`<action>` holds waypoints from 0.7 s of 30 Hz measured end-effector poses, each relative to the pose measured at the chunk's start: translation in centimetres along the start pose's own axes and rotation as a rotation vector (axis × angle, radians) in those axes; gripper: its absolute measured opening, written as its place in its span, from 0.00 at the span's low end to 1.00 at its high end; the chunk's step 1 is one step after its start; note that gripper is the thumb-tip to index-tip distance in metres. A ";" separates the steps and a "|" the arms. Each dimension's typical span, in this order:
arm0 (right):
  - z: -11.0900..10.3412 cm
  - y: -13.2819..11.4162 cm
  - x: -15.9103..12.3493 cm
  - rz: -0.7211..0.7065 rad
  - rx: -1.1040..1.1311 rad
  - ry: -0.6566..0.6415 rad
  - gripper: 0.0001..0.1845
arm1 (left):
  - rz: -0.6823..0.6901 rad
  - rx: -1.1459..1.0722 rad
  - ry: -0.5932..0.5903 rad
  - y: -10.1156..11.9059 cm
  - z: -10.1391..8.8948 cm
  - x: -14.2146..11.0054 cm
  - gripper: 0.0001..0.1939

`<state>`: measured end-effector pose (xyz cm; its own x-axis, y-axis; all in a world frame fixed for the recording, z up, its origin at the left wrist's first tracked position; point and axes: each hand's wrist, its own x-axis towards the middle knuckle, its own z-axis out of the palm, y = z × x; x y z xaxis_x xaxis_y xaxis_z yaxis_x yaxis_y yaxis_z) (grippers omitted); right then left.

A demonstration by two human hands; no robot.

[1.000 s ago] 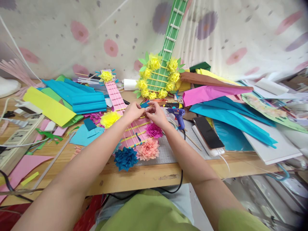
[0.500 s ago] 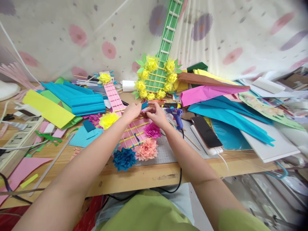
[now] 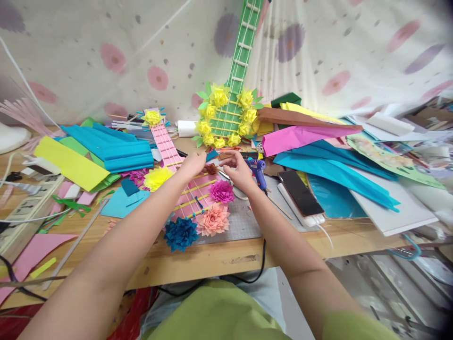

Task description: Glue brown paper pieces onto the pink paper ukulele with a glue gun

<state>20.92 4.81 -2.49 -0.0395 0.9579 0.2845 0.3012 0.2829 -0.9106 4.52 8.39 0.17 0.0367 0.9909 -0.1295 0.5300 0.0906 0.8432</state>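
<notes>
My left hand (image 3: 194,167) is closed, its fingertips pinching a small brown paper flower (image 3: 212,169) above the pink paper guitar (image 3: 198,185). Just right of the flower, my right hand (image 3: 238,171) has its thumb and fingers apart. Around the guitar's body sit a yellow flower (image 3: 157,178), a magenta flower (image 3: 221,191), a peach flower (image 3: 213,219) and a dark blue flower (image 3: 181,234). A blue paper piece (image 3: 212,155) shows beyond my left fingertips. The blue glue gun (image 3: 258,172) lies to the right of my right hand.
A green paper guitar (image 3: 239,71) ringed with yellow flowers leans at the back. Folded blue paper (image 3: 113,146) lies left, more crepe paper (image 3: 339,165) right. A phone (image 3: 300,192) rests on a white power bank. A power strip (image 3: 30,217) and cables run along the left.
My right hand has moved slightly right, away from the brown flower, and its fingers have spread. The flower now shows more clearly by my left fingertips. The view has shifted slightly.
</notes>
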 end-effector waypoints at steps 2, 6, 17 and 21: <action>-0.6 0.4 -0.1 0.000 -0.004 0.034 0.22 | -0.108 -0.082 -0.059 0.5 -0.6 -0.4 0.13; -2.0 1.1 -0.6 -0.005 0.020 0.120 0.20 | -0.196 -0.249 -0.028 1.5 -2.4 -1.3 0.08; -7.3 3.5 -2.6 -0.190 -0.246 0.753 0.14 | -0.043 -0.289 0.188 1.7 -6.3 -2.9 0.05; -7.2 5.4 -2.8 -0.108 -0.260 0.657 0.21 | 0.122 0.037 0.166 0.5 -5.4 -3.1 0.17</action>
<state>29.48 3.31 -6.03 0.4752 0.6742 0.5654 0.5486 0.2754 -0.7894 0.05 5.90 3.80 -0.0360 0.9974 0.0626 0.5606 -0.0317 0.8275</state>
